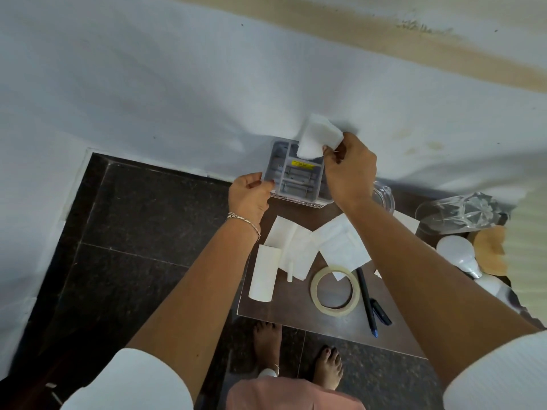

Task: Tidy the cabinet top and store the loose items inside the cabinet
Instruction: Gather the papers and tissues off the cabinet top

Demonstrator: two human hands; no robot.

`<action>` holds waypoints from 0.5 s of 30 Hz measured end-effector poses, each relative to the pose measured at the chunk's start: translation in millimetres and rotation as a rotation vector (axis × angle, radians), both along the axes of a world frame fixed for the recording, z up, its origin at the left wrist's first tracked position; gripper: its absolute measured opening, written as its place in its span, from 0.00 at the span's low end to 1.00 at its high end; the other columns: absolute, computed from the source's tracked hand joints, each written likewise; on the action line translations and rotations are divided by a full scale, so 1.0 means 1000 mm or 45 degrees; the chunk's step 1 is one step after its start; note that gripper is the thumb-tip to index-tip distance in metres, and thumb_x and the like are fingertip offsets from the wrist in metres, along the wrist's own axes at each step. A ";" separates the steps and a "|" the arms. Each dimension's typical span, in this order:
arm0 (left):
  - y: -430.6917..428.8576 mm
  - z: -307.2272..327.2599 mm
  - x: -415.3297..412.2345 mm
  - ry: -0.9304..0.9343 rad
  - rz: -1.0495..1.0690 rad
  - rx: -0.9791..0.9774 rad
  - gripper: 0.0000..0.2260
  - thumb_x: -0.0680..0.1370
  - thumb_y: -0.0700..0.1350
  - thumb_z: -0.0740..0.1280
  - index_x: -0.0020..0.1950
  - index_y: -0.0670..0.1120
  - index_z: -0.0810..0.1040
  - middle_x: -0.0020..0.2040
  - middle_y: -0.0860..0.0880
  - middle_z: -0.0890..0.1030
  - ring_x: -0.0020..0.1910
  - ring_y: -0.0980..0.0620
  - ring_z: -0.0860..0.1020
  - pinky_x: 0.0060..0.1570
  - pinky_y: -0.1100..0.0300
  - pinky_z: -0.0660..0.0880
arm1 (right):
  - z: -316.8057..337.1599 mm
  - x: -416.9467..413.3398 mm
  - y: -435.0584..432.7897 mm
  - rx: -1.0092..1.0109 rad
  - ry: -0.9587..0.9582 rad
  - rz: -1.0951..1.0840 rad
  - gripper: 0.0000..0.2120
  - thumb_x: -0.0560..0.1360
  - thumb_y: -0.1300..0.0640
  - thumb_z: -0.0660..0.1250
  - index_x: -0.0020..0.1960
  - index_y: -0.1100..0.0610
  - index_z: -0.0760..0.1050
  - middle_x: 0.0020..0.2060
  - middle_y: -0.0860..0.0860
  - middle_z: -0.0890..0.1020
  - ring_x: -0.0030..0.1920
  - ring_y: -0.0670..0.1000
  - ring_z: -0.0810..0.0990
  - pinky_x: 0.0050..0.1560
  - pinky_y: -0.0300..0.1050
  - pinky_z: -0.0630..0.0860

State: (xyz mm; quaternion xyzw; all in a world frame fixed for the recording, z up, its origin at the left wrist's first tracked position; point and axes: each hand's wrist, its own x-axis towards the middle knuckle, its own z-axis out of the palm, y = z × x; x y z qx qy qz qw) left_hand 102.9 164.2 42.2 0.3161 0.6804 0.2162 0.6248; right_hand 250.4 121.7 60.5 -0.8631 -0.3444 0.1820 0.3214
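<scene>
A grey compartment box [291, 176] with a yellow label stands at the back edge of the brown cabinet top [334, 324], against the wall. My left hand [250, 198] grips its left side. My right hand [347, 170] pinches a white tissue [318, 137] just above the box's far right corner. Loose on the top lie white paper sheets [340, 245], a white paper roll [263, 273], a ring of tape [335, 287], a black pen [367, 300] and a dark blue marker [381, 313].
At the right side of the top are clear glass vessels [455, 216], a clear jar rim [383, 198], white light bulbs [457, 253] and a brown paper piece [490, 250]. Dark tiled floor [142, 232] lies left of the cabinet. My bare feet [327, 366] stand at its front edge.
</scene>
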 end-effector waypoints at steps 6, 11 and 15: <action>0.001 -0.002 -0.002 -0.012 -0.021 -0.030 0.12 0.75 0.38 0.70 0.58 0.43 0.76 0.49 0.45 0.79 0.35 0.57 0.76 0.36 0.64 0.74 | -0.006 0.001 0.004 -0.079 -0.010 0.016 0.07 0.74 0.56 0.69 0.51 0.50 0.78 0.45 0.46 0.83 0.47 0.50 0.81 0.46 0.43 0.75; 0.002 -0.005 -0.001 -0.044 0.008 -0.074 0.13 0.75 0.39 0.69 0.60 0.42 0.76 0.51 0.45 0.79 0.36 0.56 0.76 0.41 0.62 0.76 | -0.008 -0.001 0.008 -0.027 0.026 -0.031 0.06 0.73 0.60 0.67 0.47 0.51 0.79 0.38 0.44 0.81 0.43 0.49 0.81 0.47 0.47 0.78; 0.001 -0.007 0.000 -0.055 0.019 -0.076 0.14 0.75 0.39 0.69 0.60 0.41 0.76 0.53 0.43 0.81 0.38 0.55 0.77 0.46 0.59 0.77 | -0.012 -0.005 0.008 0.039 0.066 -0.011 0.06 0.73 0.62 0.66 0.47 0.53 0.79 0.38 0.46 0.82 0.42 0.49 0.81 0.49 0.51 0.79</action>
